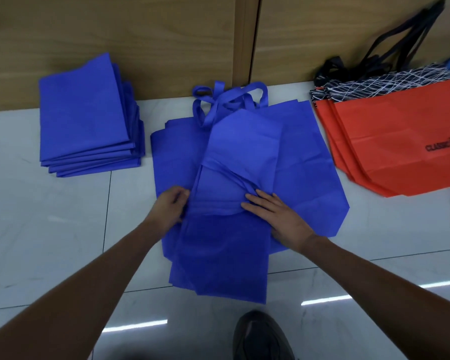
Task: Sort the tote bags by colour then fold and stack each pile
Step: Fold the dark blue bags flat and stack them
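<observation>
Blue stack [86, 118] is folded left of the fingers; blue tote bag [231, 203] is gripped by left hand [170, 207], pressed by flat right hand [273, 216]; orange bags [400, 141] unfolded.

Counts: 1 stack of folded blue bags [83, 113], far left of the floor [50, 229], roughly 6 layers, exact number unclear. 1 half-folded blue bag [229, 203] on a flat blue pile [304, 162], pile count unreadable. Orange bags [390, 141], far right: at least 3.

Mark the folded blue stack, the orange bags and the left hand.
folded blue stack [83, 110], head view, flat face of the top bag.
orange bags [400, 131], head view, front panel of the top one.
left hand [170, 207], head view, back of the hand, gripping the blue bag [231, 245] edge.
</observation>
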Demonstrator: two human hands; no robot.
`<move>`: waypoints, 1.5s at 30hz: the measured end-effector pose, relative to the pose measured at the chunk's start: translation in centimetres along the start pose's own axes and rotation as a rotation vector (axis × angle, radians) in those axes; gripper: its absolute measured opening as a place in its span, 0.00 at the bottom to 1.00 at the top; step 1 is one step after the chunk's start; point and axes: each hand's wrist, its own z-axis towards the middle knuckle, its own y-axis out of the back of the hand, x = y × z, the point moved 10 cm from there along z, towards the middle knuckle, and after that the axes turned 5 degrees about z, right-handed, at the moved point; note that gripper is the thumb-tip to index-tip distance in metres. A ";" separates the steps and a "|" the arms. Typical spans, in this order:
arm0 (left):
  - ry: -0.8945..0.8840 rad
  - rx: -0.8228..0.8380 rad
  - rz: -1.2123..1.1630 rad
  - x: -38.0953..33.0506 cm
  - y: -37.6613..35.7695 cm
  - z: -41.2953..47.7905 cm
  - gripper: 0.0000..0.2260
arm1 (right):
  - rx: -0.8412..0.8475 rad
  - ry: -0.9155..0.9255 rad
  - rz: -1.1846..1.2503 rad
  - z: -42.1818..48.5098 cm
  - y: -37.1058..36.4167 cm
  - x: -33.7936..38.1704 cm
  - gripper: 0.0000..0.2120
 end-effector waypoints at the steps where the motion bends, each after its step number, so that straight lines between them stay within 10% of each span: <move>1: -0.146 -0.051 0.060 -0.8 0.9 0.0 0.10 | -0.008 -0.038 0.114 -0.1 0.2 -0.5 0.38; 5: -0.346 0.111 0.432 -1.7 -0.3 0.5 0.35 | -0.072 -0.220 0.569 0.0 1.4 -1.0 0.26; 9: -0.277 0.212 0.217 -3.2 -2.5 0.3 0.15 | -0.118 -0.515 0.979 -0.7 2.8 -0.9 0.11; 10: -0.211 0.146 0.175 -3.5 -2.0 0.2 0.04 | -0.183 -0.563 0.950 -0.7 3.3 -1.4 0.07; 13: -0.152 0.052 0.031 -3.0 -2.0 1.2 0.18 | -0.483 -0.689 0.938 -1.2 4.3 -2.9 0.24; 18: -0.075 -0.111 -0.055 -2.5 -0.6 2.2 0.22 | -0.762 -0.837 0.950 -1.5 4.6 -3.8 0.14; 28: -0.004 -0.003 -0.147 -3.8 -2.8 3.2 0.10 | -0.780 -1.007 0.802 -1.7 4.6 -5.2 0.07; 33: 0.062 -0.010 -0.092 -3.6 -3.3 3.9 0.13 | -0.694 -1.065 0.890 -1.2 4.7 -5.8 0.22; 36: 0.082 -0.065 -0.067 -3.2 -2.3 3.9 0.13 | -0.517 -1.055 0.891 -0.2 4.8 -5.4 0.26; 38: 0.049 -0.036 -0.006 -3.1 -1.6 3.8 0.11 | -0.485 -0.956 0.367 0.6 8.0 -4.6 0.32; 41: -0.018 0.162 0.149 -3.0 -1.0 3.5 0.12 | -0.471 -0.391 -0.190 4.8 10.3 0.8 0.26; 45: -0.099 0.094 0.699 -2.8 1.6 4.1 0.21 | 0.054 0.012 -0.313 7.5 2.3 3.4 0.24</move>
